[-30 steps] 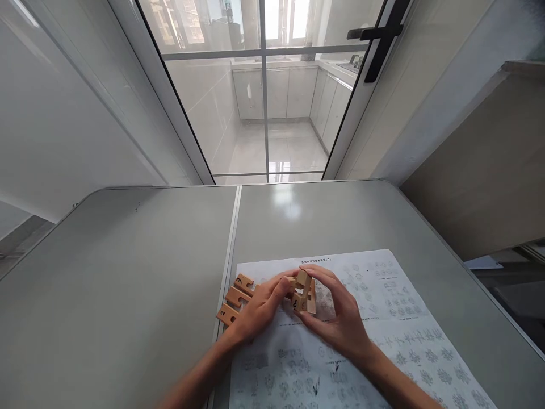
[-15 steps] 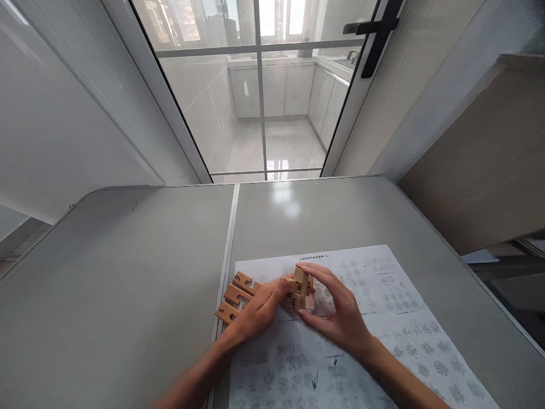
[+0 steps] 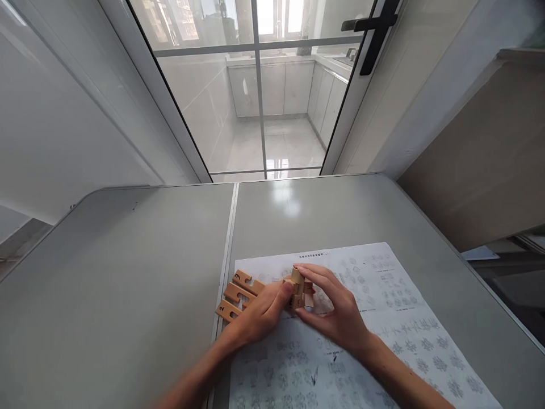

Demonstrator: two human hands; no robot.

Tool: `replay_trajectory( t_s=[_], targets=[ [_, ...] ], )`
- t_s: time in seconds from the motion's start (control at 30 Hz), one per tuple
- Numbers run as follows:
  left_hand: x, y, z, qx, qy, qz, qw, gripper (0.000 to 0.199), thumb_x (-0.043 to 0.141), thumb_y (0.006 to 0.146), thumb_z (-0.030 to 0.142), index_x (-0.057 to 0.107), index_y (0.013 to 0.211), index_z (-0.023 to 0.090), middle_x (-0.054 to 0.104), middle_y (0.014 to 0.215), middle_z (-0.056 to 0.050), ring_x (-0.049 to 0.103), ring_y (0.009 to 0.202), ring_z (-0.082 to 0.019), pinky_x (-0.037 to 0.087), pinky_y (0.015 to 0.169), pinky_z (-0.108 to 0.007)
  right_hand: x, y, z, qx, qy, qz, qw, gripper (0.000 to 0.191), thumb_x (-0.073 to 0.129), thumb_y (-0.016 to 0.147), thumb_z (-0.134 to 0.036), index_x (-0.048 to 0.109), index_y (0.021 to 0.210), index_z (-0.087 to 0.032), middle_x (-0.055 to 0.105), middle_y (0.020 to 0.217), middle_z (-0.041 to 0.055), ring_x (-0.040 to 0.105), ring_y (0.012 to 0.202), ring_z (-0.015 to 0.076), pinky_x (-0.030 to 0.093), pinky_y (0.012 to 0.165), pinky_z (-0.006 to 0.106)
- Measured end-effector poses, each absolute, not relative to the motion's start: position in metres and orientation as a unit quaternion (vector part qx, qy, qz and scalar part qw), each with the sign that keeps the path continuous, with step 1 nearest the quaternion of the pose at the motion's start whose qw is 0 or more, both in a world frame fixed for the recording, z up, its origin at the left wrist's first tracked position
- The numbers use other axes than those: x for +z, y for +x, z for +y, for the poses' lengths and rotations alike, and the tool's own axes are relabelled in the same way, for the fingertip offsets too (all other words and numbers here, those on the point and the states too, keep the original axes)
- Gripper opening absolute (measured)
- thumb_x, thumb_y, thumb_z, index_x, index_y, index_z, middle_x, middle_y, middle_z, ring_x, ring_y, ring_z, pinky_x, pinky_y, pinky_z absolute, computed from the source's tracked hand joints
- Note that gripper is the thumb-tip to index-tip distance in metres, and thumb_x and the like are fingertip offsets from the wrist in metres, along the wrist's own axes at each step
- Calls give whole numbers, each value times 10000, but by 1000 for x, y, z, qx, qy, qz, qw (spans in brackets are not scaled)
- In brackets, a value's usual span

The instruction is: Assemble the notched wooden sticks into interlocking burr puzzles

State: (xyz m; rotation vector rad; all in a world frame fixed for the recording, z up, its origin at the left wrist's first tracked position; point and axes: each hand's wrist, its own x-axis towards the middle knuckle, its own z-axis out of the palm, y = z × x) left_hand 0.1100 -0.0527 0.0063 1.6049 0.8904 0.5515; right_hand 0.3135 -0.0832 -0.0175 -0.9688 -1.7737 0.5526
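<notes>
Wooden blocks (image 3: 298, 287), gripped by left fingers (image 3: 283, 295) and right fingers (image 3: 321, 274), are partly covered, their markings unreadable.

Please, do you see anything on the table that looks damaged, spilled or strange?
Nothing appears spilled or broken. Only some dark, scribble-like marks look odd: they sit on the near half of the printed sheet, darker than the print around them. Whether ink or dirt, I cannot tell.
</notes>
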Motion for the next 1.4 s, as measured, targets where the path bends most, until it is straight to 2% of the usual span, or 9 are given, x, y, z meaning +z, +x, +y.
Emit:
replay_trajectory(
  t_s=[0.1,0.3,0.53,1.2,1.4],
  targets=[
    [4,110,-52,226,700,372,566,703,209,1106,685,685,1017,176,698,1019,-96,614,942,-249,498,945,-378,-18,314,-83,218,-400,-738,498,727,769,927,-141,521,1571,-366,690,1448,102,673,1333,336,627,1049,561],
    [3,112,-51,229,712,352,563,649,214,1125,641,666,1138,175,694,1092,-99,595,942,-239,486,945,-372,-18,314,-82,196,-394,-746,500,756,774,924,-110,515,1584,-374,701,1427,101,690,1305,328,643,1021,538],
    [5,111,-51,218,718,340,567,625,202,1139,607,642,1210,170,698,1168,-100,596,985,-235,479,977,-374,-21,315,-82,187,-377,-750,509,697,779,946,-113,539,1571,-306,698,1426,138,686,1308,324,660,1000,516],
    [4,113,-54,223,746,325,536,599,207,1144,574,656,1087,181,678,1005,-90,599,929,-227,502,922,-361,-23,311,-86,168,-382,-750,513,719,766,959,-93,534,1605,-308,704,1444,130,719,1304,317,673,1041,477],
    [-1,111,-54,218,724,344,557,673,177,1116,658,622,962,176,688,992,-104,619,906,-238,512,884,-376,-25,311,-87,217,-380,-740,512,690,751,968,-102,521,1589,-295,672,1487,131,683,1358,302,656,1071,460]
  ],
)
